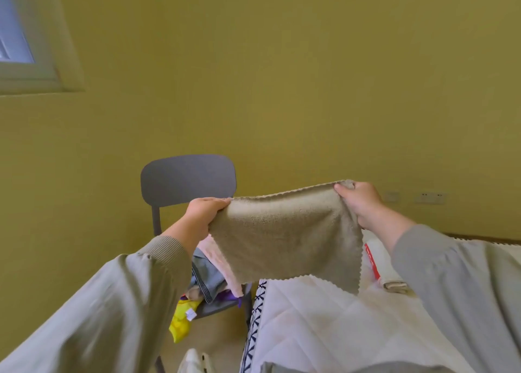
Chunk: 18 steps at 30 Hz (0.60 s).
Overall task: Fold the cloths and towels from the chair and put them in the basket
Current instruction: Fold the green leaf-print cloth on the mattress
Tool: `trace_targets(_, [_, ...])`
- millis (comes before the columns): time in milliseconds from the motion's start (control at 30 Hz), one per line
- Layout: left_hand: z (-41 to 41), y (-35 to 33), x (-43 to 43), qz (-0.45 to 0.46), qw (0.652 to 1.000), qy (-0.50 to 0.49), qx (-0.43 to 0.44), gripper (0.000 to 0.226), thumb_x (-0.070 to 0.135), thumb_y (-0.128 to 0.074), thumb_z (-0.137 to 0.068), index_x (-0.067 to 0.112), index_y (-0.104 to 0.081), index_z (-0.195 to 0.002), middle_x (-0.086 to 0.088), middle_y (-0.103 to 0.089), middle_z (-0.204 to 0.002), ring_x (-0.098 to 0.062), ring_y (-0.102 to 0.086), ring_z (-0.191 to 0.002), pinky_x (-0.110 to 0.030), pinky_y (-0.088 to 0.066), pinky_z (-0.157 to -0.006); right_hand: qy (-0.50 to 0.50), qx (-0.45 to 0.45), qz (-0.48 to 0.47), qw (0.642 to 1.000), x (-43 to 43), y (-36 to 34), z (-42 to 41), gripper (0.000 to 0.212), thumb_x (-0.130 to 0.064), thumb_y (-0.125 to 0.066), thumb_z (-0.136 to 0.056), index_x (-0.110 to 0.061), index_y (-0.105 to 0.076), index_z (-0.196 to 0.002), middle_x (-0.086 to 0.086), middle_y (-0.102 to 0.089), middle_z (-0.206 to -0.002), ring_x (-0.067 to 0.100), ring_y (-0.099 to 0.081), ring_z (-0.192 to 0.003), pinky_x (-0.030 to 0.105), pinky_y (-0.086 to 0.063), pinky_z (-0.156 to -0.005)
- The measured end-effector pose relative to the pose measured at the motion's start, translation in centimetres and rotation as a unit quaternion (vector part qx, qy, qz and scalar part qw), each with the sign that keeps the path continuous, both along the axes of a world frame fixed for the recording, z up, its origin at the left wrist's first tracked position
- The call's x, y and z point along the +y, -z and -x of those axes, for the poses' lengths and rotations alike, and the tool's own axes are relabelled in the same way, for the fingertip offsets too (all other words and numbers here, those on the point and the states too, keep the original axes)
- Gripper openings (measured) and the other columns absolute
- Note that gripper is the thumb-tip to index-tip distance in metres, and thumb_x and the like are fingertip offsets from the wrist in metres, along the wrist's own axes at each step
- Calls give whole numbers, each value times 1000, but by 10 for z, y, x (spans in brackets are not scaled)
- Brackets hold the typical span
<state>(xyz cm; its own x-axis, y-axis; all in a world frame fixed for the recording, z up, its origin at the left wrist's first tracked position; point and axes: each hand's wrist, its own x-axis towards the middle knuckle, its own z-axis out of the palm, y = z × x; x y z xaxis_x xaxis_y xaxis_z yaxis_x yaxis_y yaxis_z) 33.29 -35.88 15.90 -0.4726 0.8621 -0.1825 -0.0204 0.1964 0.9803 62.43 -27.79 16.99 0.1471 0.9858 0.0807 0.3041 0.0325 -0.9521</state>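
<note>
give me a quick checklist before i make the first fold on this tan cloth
1. Left hand grips one top corner of the tan cloth: ok
2. Right hand pinches the other top corner: ok
3. Cloth hangs spread out, untwisted: ok
4. Bottom edge level: not ok, its right corner hangs lower
5. Quilted bed below to lay it on: ok
6. Basket within reach: cannot tell, none seen
</note>
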Motion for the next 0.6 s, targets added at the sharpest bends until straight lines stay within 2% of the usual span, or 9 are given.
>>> trace_targets(67, [-4, 11, 4, 42, 999, 29, -15, 10, 14, -72, -84, 6, -71, -90, -10, -67, -82, -21, -62, -67, -28, -50, -54, -21, 9, 47, 999, 7, 17, -12, 37, -22, -63, -90, 2, -57, -117, 17, -58, -122, 31, -56, -112, 40, -43, -100])
trace_targets(167, [-9, 31, 16, 90, 994, 56, 3, 20, 15, -71, -85, 2, -69, -100, -12, -66, -95, -21, -59, -76, -28, -48, -60, -53, -22, 116, 992, 17, 42, -31, 40, -24, -64, -89, -3, -49, -120, 16, -51, -128, 28, -51, -117, 40, -39, -104])
trace_targets(267, [-16, 51, 29, 116, 988, 99, 37, 8, 10, -69, -86, 5, -68, -92, -10, -64, -90, -18, -57, -73, -25, -48, -62, -42, -61, 167, 983, 27, 69, -48, 61, -21, -62, -92, 5, -34, -139, 20, -44, -139, 33, -44, -127, 40, -36, -107])
trace_targets(333, [-22, 68, 42, 124, 981, 129, 79, 4, 5, -67, -87, 8, -68, -84, -7, -62, -83, -16, -56, -70, -23, -51, -62, -33, -97, 185, 977, 37, 88, -59, 37, -15, -56, -95, 6, -49, -125, 16, -54, -118, 29, -53, -108, 34, -41, -91])
trace_targets(367, [-24, 77, 50, 127, 974, 140, 121, 6, 4, -67, -86, 8, -70, -87, -7, -62, -83, -18, -57, -71, -25, -54, -67, -32, -117, 197, 973, 42, 97, -63, 15, -9, -52, -96, 2, -58, -106, 14, -55, -97, 25, -53, -87, 31, -40, -76])
trace_targets(400, [-27, 87, 59, 129, 962, 149, 190, 10, 3, -66, -86, 8, -72, -92, -7, -63, -84, -20, -56, -73, -28, -55, -72, -37, -141, 204, 968, 49, 108, -67, 13, -2, -48, -95, -4, -58, -86, 12, -50, -80, 22, -46, -71, 30, -36, -65])
trace_targets(433, [-31, 96, 67, 127, 941, 158, 270, 15, 3, -64, -86, 10, -73, -96, -8, -64, -85, -21, -55, -75, -29, -52, -73, -49, -168, 214, 961, 55, 118, -70, 21, 3, -44, -93, -5, -55, -77, 12, -47, -73, 20, -41, -66, 31, -32, -61])
trace_targets(500, [-42, 113, 82, 107, 898, 157, 396, 22, 2, -58, -85, 13, -74, -95, -9, -69, -88, -20, -54, -76, -24, -43, -66, -60, -206, 201, 956, 64, 137, -75, 24, 6, -42, -91, 0, -65, -87, 13, -55, -82, 23, -48, -74, 31, -35, -65])
trace_targets(600, [-53, 140, 103, 97, 849, 138, 501, 26, 4, -51, -87, 16, -73, -94, -4, -69, -97, -23, -57, -87, -23, -34, -63, -8, -196, 117, 974, 76, 163, -79, 25, 3, -47, -91, -3, -72, -93, 6, -65, -94, 20, -57, -90, 25, -41, -75])
